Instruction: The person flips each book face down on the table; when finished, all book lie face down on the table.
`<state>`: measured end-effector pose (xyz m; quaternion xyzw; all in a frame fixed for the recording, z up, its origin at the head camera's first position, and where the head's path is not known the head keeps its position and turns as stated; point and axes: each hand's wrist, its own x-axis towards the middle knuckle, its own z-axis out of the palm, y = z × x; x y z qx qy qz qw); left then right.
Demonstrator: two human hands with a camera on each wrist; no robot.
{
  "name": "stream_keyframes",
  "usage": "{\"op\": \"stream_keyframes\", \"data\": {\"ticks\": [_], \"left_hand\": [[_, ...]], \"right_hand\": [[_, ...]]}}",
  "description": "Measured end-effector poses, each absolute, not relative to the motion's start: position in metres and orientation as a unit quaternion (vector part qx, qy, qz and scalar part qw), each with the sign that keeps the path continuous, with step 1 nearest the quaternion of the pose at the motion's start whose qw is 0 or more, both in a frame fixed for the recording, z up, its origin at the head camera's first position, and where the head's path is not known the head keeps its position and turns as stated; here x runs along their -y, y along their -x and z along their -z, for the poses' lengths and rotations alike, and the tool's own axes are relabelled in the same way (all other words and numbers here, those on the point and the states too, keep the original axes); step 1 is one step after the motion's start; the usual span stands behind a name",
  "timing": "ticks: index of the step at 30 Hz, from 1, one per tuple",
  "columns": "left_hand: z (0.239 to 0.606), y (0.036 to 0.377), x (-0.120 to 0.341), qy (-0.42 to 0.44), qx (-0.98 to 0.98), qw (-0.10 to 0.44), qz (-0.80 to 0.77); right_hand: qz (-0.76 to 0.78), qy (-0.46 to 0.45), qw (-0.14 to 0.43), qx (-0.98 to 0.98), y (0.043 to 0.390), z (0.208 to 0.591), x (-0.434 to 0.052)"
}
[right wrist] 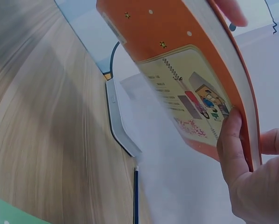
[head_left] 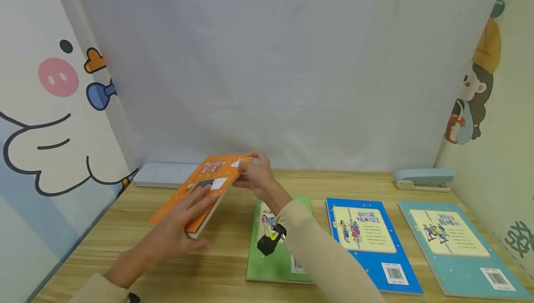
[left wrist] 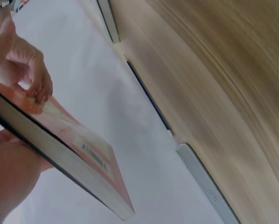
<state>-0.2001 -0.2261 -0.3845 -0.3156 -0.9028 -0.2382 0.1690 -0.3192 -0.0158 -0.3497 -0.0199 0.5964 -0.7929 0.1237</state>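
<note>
Wooden worktop (head_left: 233,256) below, and both hands hold the thick orange paperback book (head_left: 204,187) tilted above it: left hand (head_left: 183,229) fingers grasping the near edge, right hand (head_left: 256,178) pinching the far corner.

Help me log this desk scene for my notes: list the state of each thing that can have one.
orange book: closed, lifted off the table, tilted, held by both hands
left hand: grips the book's near end
right hand: pinches its far corner
green book: closed, flat
blue book: closed, flat
teal book: closed, flat
stapler: closed
</note>
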Motion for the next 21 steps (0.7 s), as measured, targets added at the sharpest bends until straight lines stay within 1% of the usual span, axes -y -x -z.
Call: {"op": "stream_keyframes", "data": {"ticks": [5, 9, 17, 21], "left_hand": [[0.389, 0.201, 0.221, 0.322, 0.885, 0.25, 0.224], [0.387, 0.201, 0.218, 0.325, 0.873, 0.292, 0.217], [0.383, 0.201, 0.215, 0.318, 0.867, 0.313, 0.221], [0.385, 0.201, 0.215, 0.313, 0.859, 0.334, 0.229]], "right_hand": [[0.799, 0.007, 0.123, -0.588, 0.318, 0.348, 0.015], [0.801, 0.001, 0.124, -0.586, 0.317, 0.349, 0.012], [0.798, 0.015, 0.11, -0.592, 0.315, 0.348, 0.009], [0.793, 0.023, 0.107, -0.6, 0.315, 0.347, 0.01]]}}
